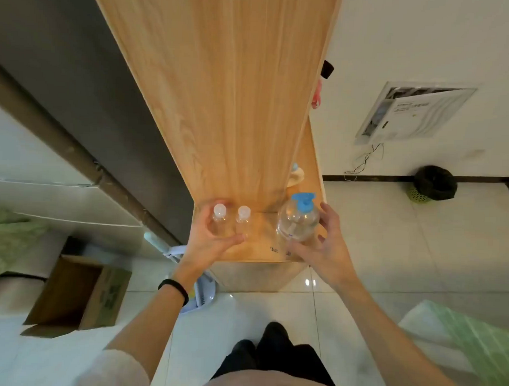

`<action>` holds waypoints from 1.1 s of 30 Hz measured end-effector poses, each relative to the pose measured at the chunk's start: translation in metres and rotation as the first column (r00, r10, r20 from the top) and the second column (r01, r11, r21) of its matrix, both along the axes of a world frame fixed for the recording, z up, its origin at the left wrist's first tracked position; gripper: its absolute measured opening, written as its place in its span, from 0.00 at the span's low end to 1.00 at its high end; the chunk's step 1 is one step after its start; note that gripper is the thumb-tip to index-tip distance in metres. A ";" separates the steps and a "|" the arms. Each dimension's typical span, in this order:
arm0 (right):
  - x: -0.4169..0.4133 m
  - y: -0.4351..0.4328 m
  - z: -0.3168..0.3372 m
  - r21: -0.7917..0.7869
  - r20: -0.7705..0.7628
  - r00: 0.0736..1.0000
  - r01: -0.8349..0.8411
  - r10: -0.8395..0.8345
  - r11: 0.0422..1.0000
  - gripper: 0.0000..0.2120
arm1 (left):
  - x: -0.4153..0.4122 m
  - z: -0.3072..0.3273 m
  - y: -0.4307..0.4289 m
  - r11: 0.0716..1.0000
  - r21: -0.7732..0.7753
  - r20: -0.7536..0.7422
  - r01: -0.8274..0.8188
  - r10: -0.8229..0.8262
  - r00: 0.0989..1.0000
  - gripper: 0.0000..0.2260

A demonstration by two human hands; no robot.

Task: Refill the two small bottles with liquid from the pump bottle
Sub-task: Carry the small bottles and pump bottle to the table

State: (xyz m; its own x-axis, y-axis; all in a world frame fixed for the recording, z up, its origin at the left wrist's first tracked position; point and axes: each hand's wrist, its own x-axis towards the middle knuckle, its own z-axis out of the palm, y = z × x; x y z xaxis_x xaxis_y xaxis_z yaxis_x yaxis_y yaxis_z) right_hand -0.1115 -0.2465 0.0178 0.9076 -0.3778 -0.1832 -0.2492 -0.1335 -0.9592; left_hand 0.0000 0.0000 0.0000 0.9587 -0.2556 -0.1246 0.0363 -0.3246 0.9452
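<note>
Near the shelf (263, 240) front edge: left hand (208, 244) curls round left bottle (219, 220), second bottle (243, 217) just beside. Right hand (327, 248) fingers splayed at pump bottle (298, 223) (contact unclear). Risk: narrow top, a nudge knocks bottles off.

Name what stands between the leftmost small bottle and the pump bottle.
In the head view, the second small bottle stands there, then bare wooden shelf.
</note>
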 end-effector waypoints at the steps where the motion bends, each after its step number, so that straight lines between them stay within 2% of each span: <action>1: 0.004 0.000 0.001 0.008 -0.001 1.000 0.000 0.000 1.000 0.57 | 0.002 0.000 -0.002 1.000 0.015 -0.007 -0.006 0.006 1.000 0.33; 6: 0.014 -0.003 -0.004 -0.001 -0.062 0.998 0.001 -0.001 1.000 0.53 | 0.009 -0.013 -0.009 1.000 0.012 -0.136 0.002 0.000 0.991 0.32; 11: 0.025 -0.003 -0.010 -0.091 -0.096 0.995 -0.011 0.002 0.996 0.50 | 0.010 -0.011 -0.017 0.999 0.033 -0.127 0.018 -0.014 0.992 0.26; 17: 0.034 0.000 -0.018 -0.162 -0.092 0.995 0.013 -0.029 0.987 0.46 | 0.014 -0.012 -0.025 0.999 0.045 -0.126 0.014 -0.008 0.992 0.27; 22: 0.035 -0.001 -0.016 -0.218 -0.101 0.993 0.040 -0.064 0.975 0.41 | 0.008 -0.009 -0.031 1.000 0.004 -0.162 -0.010 0.010 0.987 0.18; 25: 0.037 -0.002 -0.011 -0.236 -0.124 0.991 0.025 -0.056 0.971 0.38 | 0.000 -0.005 -0.030 0.996 -0.072 -0.224 -0.051 0.034 0.974 0.15; 27: 0.035 -0.002 -0.005 -0.168 -0.151 0.986 0.040 -0.066 0.985 0.37 | -0.006 -0.003 -0.026 0.990 -0.128 -0.268 -0.063 0.027 0.963 0.13; 30: 0.015 0.002 0.003 0.101 -0.089 0.990 0.114 -0.105 0.988 0.36 | -0.019 0.002 -0.015 0.968 -0.236 -0.345 -0.085 -0.002 0.938 0.09; 33: -0.026 0.012 0.010 0.297 -0.082 0.992 0.120 -0.099 0.947 0.35 | -0.040 0.007 -0.003 0.923 -0.379 -0.421 -0.063 -0.111 0.900 0.17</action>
State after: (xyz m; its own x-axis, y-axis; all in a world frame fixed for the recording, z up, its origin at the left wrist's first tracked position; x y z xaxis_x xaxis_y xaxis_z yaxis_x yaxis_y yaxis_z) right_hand -0.1371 -0.2346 0.0278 0.8460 -0.3922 -0.3611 -0.3093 0.1905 -0.9317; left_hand -0.0395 -0.0032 0.0069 0.8254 -0.3885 -0.4095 0.4607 0.0444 0.8865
